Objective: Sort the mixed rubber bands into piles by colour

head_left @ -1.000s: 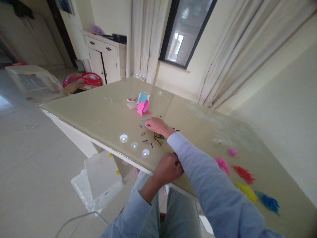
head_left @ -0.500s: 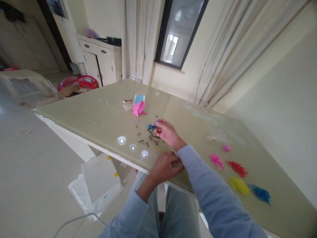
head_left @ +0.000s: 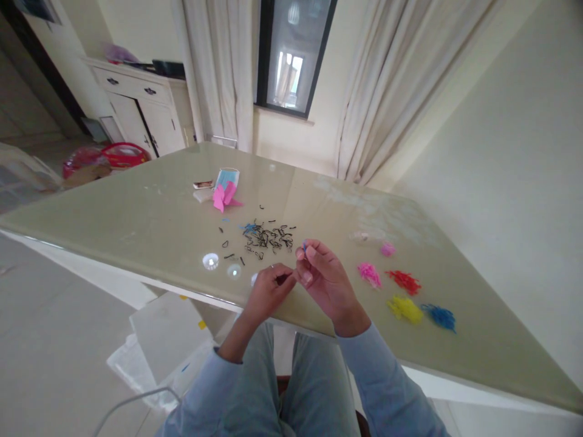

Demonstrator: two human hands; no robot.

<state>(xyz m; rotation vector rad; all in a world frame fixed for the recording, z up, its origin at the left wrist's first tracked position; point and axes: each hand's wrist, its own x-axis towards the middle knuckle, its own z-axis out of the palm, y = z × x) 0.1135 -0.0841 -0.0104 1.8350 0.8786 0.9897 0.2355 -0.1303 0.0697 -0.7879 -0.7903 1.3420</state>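
My right hand (head_left: 325, 276) is raised over the table's near edge, thumb and forefinger pinched on a small blue rubber band (head_left: 305, 247). My left hand (head_left: 268, 291) is beside it, fingertips pressed together close to the right hand's fingers; whatever it holds is hidden. Just beyond the hands lies a loose pile of black rubber bands (head_left: 268, 237), with a few blue bands (head_left: 249, 229) at its left end. Sorted heaps lie to the right: pink bands (head_left: 369, 274), red bands (head_left: 404, 281), yellow bands (head_left: 405, 309) and blue bands (head_left: 439, 316).
A pink paper piece (head_left: 225, 196), a face mask (head_left: 226, 178) and a small brown-and-white item (head_left: 203, 184) lie at the table's (head_left: 150, 243) far left. A smaller pink clump (head_left: 387, 249) sits behind the heaps. White sheets (head_left: 166, 334) lie on the floor at left.
My right hand has drawn back from the pile toward me, bringing a blue rubber band up near my left hand. The view has swung to the right.
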